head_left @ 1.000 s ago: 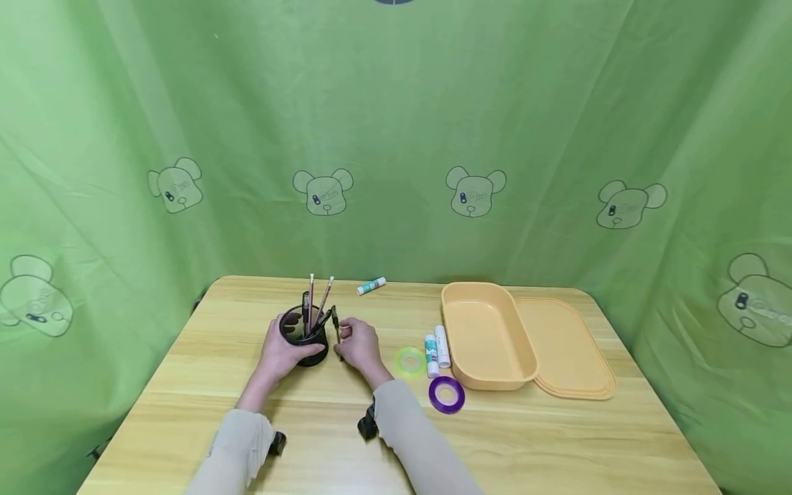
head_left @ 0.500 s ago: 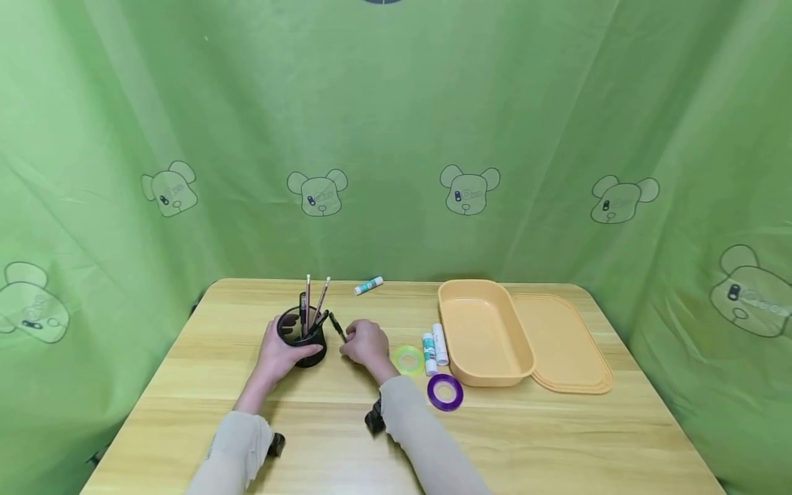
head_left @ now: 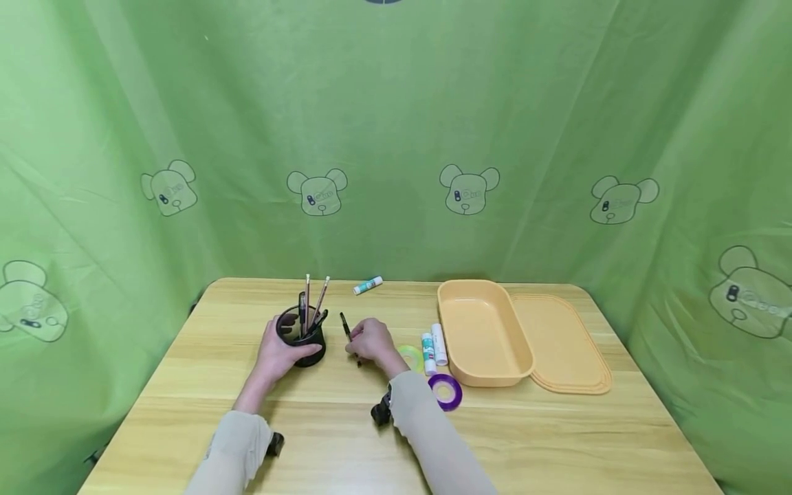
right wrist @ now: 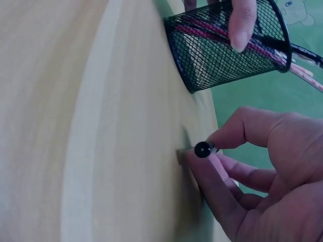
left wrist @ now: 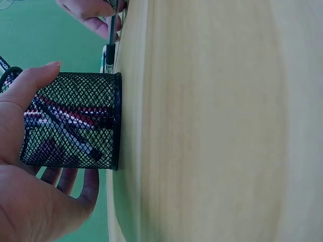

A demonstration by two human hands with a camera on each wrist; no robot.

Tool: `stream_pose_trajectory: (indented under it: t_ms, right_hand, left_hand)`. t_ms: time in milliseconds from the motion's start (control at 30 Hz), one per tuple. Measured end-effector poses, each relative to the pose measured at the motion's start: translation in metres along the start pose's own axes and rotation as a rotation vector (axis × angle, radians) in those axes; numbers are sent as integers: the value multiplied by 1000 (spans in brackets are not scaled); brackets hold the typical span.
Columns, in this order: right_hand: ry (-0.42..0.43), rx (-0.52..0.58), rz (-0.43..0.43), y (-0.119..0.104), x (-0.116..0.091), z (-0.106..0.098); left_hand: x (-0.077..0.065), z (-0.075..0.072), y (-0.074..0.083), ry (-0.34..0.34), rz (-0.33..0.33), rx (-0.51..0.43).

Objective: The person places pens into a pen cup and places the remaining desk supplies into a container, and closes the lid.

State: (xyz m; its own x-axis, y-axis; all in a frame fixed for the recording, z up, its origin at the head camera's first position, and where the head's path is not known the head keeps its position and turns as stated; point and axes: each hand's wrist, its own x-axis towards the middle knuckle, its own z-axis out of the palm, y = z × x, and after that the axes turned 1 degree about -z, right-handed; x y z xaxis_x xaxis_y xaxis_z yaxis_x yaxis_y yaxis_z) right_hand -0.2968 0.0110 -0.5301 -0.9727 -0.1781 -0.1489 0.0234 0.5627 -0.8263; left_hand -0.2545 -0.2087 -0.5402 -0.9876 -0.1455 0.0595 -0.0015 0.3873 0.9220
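My left hand [head_left: 276, 354] grips a black mesh pen cup [left wrist: 75, 121] standing on the table, thumb on the near side and fingers round the far side. Two pencils [head_left: 322, 297], a black pen [head_left: 302, 311] and another dark pen lean inside it. To the right of the cup, my right hand [head_left: 373, 344] pinches a black pen [head_left: 345, 326] between thumb and fingers. This pen slants, its top end toward the back left, close over the table. In the right wrist view the pen's round end [right wrist: 203, 149] faces the camera.
A glue stick [head_left: 368, 285] lies near the back edge. Two more glue sticks [head_left: 438, 344], a green tape ring [head_left: 421, 359] and a purple tape ring [head_left: 458, 393] lie right of my right hand. Beyond them stands an orange box [head_left: 485, 380], its flat lid [head_left: 566, 350] alongside.
My right hand has drawn the pen rightward, away from the cup, and the pen's slant has changed. The left hand stays on the cup.
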Motion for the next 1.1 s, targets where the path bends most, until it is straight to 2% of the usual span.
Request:
stream_pose_trajectory:
  t_ms: [233, 400, 667, 767, 933, 1100]
  right_hand:
    - [-25, 199, 46, 2, -2, -3]
    - [-51, 337, 20, 3, 1, -6]
    - [-72, 502, -81, -1, 4, -12]
    - [-56, 547, -124, -3, 5, -14]
    - [-48, 605, -146, -5, 4, -18]
    - [-37, 617, -170, -5, 3, -21]
  left_hand:
    - [1, 1, -2, -2, -4, 19]
    - [1, 1, -1, -1, -3, 10]
    - [2, 0, -1, -2, -8, 5]
    - [2, -2, -1, 0, -4, 5]
    - [2, -2, -1, 12, -4, 26]
    - [1, 0, 0, 26, -17, 29]
